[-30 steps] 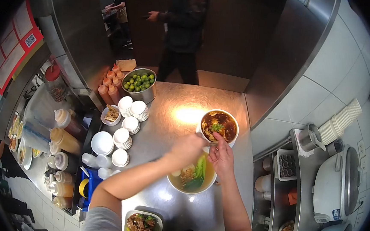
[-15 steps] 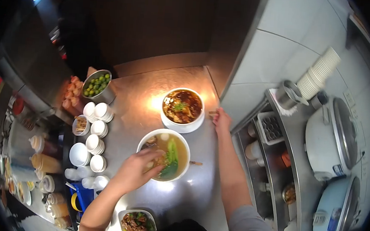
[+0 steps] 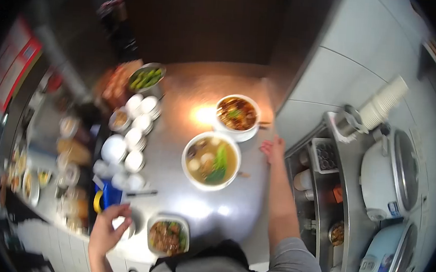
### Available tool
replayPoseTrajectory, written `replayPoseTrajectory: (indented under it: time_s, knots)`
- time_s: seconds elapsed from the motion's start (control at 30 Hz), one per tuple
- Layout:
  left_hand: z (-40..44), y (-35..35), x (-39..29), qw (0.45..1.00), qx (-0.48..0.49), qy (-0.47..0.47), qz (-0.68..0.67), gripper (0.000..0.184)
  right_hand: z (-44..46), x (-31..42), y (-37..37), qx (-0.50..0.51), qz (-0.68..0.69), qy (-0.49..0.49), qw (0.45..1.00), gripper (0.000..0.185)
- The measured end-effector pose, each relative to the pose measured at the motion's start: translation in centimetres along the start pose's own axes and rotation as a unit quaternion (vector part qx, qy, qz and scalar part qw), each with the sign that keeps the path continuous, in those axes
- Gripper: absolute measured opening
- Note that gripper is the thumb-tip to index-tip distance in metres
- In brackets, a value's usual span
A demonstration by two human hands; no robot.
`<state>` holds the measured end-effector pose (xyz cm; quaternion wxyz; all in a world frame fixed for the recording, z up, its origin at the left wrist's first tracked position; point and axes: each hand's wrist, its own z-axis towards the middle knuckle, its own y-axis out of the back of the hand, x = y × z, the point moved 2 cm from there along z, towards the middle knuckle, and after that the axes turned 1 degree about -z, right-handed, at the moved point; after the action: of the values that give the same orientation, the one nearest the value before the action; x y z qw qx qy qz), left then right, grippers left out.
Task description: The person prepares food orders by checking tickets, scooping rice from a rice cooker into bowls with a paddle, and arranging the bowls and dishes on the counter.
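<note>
My left hand (image 3: 108,231) is low on the left, thumb and fingers apart, in front of a partly hidden round white thing (image 3: 125,227). My right hand (image 3: 273,148) hovers by the right table edge, slightly blurred, fingers loosely apart and nothing visible in it. Just above it, a small brown stick (image 3: 264,123) juts out beside a white bowl of dark red-brown soup (image 3: 237,113), which stands on a white plate. Nearer me is a larger white bowl of clear broth (image 3: 211,161) with leafy greens. A square dish of brown meat and greens (image 3: 168,234) sits close to my body.
Stacked small white bowls (image 3: 136,139) line the left side, beneath a metal container of green pieces (image 3: 146,78). A dark pen-like stick (image 3: 142,194) lies near a blue holder (image 3: 109,194). On the right, a metal shelf carries stacked cups (image 3: 383,103) and two cookers (image 3: 387,173).
My left hand has moved from over the broth bowl down to the lower left. My right hand has let go of the small stick and drawn slightly back. The camera view has shifted.
</note>
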<state>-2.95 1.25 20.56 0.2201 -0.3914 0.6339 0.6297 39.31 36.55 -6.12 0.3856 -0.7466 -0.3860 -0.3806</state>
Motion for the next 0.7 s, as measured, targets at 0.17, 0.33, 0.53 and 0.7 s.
replayPoseTrajectory:
  time_s: [0.17,0.33,0.53,0.7]
  knots:
    - [-4.6,4.6,0.7,0.998,-0.045,-0.049,0.018,0.036,-8.0,1.6,3.0,-0.008,0.009,0.006,1.0,0.03]
    - [-8.9,7.5,4.1,0.997,-0.04,-0.017,-0.057,0.034,-21.6,-0.4,5.6,0.097,0.014,-0.009,0.995,0.026]
    - [-12.4,9.9,13.9,0.966,0.204,0.151,-0.048,0.027,-37.4,-12.2,4.3,0.153,-0.192,-0.037,0.969,0.019]
    - [-11.7,3.9,25.7,0.904,0.256,0.281,-0.195,0.073,-44.8,-15.3,-3.0,0.203,-0.275,0.186,0.921,0.025]
